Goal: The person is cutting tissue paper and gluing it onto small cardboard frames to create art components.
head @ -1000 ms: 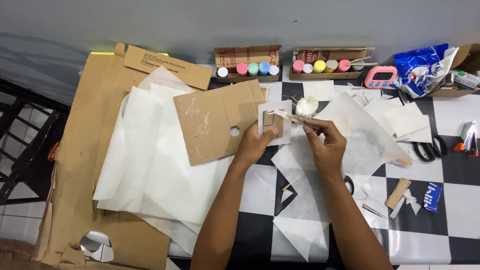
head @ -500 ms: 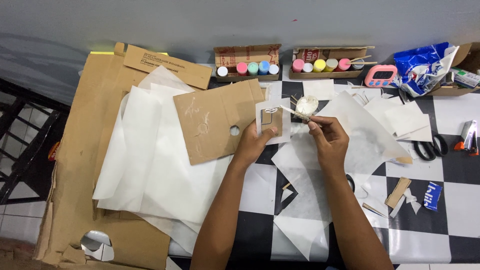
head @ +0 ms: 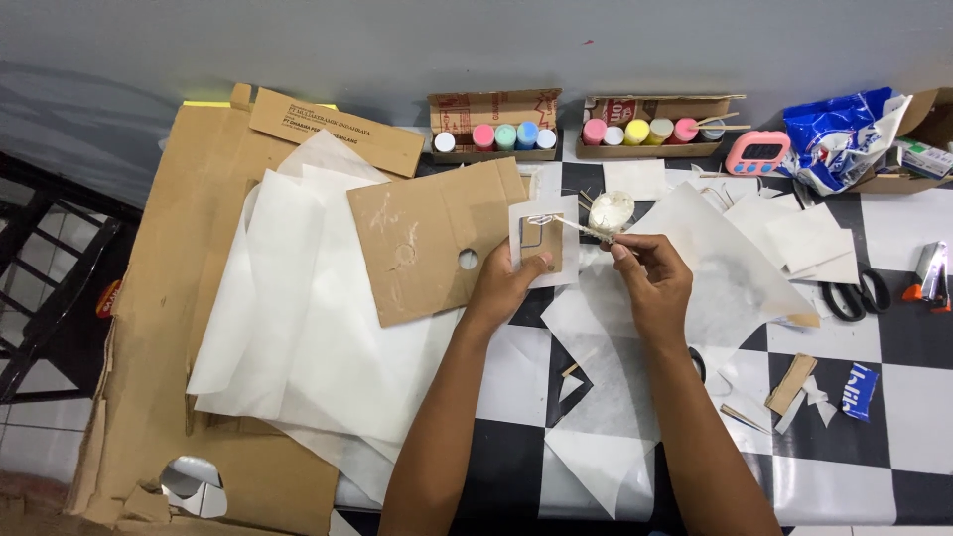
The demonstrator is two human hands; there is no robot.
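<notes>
My left hand [head: 506, 288] holds a small white paper frame with a brown cardboard centre [head: 543, 241], thumb on its lower edge. My right hand [head: 650, 278] pinches a thin wooden stick [head: 584, 228] whose tip rests on the frame's upper part. Just behind the stick sits a small round cup of white glue [head: 610, 211]. Both hands hover over a black and white checkered table [head: 893, 397] strewn with white paper sheets [head: 328, 328].
A brown cardboard piece with a hole [head: 432, 248] lies left of the frame. Two cardboard trays of paint pots [head: 493, 136] [head: 645, 131], a pink timer [head: 756, 153] and a blue bag [head: 839, 139] line the back. Scissors [head: 854, 295] and scraps lie right. Large flattened cardboard [head: 159, 298] covers the left.
My right hand has shifted the stick slightly across the frame; the left hand keeps holding the frame in nearly the same place.
</notes>
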